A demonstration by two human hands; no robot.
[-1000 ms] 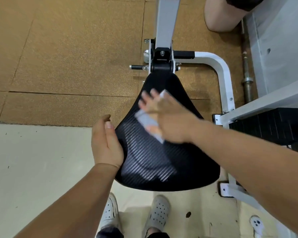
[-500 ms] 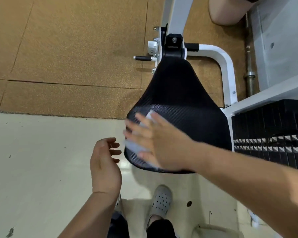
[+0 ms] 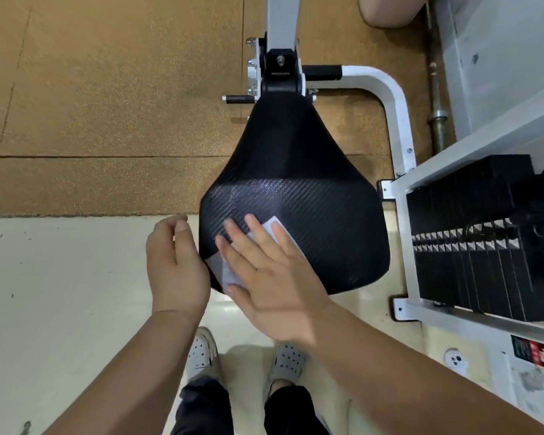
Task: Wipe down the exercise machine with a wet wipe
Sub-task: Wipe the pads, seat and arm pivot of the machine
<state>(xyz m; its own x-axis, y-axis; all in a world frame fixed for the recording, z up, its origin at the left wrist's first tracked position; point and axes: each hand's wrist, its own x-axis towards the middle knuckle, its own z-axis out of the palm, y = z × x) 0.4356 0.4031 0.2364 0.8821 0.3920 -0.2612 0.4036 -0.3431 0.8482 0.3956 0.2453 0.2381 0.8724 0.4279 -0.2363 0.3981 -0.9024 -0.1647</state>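
Two hands working: our right hand (image 3: 274, 277), fingers straight, presses the wet wipe (image 3: 228, 273) onto the lower-left corner of the seat (image 3: 296, 189), left hand (image 3: 175, 265) loosely curled alongside, gripping nothing; we judge the white frame (image 3: 393, 98) undone.

The wet wipe (image 3: 228, 273) lies under the right hand's (image 3: 274, 277) flat fingers (image 3: 233, 257) on the seat (image 3: 296, 183), with the left hand (image 3: 173, 265) just left of them at the seat's edge and the weight stack (image 3: 484, 246) well to their right.
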